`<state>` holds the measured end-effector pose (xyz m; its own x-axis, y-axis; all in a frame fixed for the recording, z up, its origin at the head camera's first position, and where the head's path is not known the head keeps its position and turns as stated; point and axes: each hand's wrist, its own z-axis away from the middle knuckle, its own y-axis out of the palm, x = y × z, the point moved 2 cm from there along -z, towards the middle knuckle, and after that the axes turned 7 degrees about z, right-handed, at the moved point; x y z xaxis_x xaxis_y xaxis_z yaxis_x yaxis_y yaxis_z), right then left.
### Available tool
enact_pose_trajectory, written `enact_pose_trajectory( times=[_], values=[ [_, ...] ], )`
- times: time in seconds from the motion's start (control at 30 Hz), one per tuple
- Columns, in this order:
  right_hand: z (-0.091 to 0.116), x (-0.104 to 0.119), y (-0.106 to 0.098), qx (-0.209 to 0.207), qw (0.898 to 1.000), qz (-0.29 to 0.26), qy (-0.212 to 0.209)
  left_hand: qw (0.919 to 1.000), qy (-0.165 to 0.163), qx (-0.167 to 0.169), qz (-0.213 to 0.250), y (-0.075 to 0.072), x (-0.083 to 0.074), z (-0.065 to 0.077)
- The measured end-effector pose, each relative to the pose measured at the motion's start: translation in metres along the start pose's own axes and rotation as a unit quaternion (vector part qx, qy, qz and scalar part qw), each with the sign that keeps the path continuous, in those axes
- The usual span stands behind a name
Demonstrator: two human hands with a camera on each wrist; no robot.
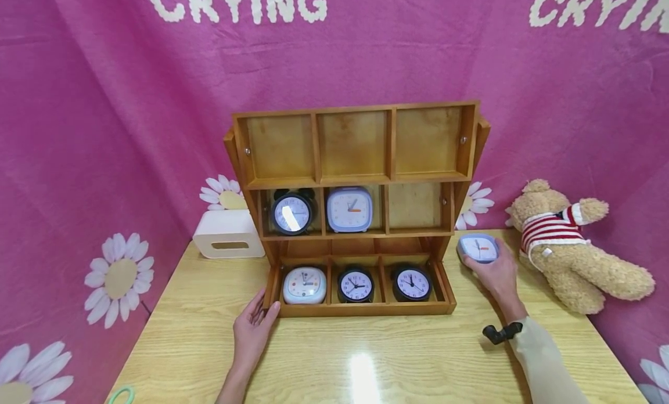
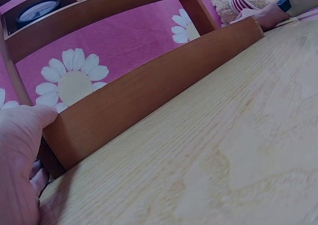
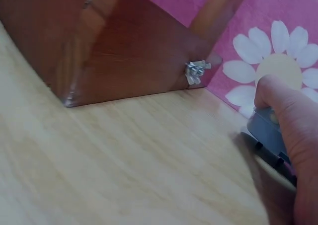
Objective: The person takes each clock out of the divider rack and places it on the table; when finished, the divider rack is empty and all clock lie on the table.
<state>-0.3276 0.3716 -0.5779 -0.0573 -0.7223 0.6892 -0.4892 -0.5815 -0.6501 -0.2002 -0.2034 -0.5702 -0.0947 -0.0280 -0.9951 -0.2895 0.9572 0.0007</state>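
My right hand (image 1: 499, 273) grips a blue alarm clock (image 1: 478, 249) with a pale face, right of the wooden display shelf (image 1: 366, 311). In the right wrist view the clock's dark underside (image 3: 268, 130) is partly covered by the thumb; whether it touches the table I cannot tell. My left hand (image 1: 253, 328) holds the shelf's front left corner, its thumb (image 2: 42, 116) on the front board. The bottom tier holds a white-and-blue clock (image 1: 304, 286) and two round black clocks (image 1: 356, 285) (image 1: 412, 284). On the middle tier stand a black twin-bell clock (image 1: 292, 213) and a lilac-blue square clock (image 1: 349, 210).
A teddy bear (image 1: 561, 247) in a striped top leans beside the right hand. Behind the shelf's left side stands a white tissue box (image 1: 229, 234). A green ring-shaped handle (image 1: 122, 394) shows at the table's near left edge. Pink cloth (image 1: 355, 61) hangs behind the table.
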Motion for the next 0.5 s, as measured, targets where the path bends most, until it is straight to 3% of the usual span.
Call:
enact_pose_trajectory(
  times=[0.2,0.5],
  values=[
    [-0.008,-0.008,-0.001,-0.014,1.0,-0.007,0.021,1.0,-0.004,0.001,0.0,0.001,-0.001,0.001],
    [-0.018,-0.011,-0.004,-0.041,0.999,-0.021,0.001,1.0,0.002,-0.003,0.005,0.001,-0.002,0.0]
  ],
)
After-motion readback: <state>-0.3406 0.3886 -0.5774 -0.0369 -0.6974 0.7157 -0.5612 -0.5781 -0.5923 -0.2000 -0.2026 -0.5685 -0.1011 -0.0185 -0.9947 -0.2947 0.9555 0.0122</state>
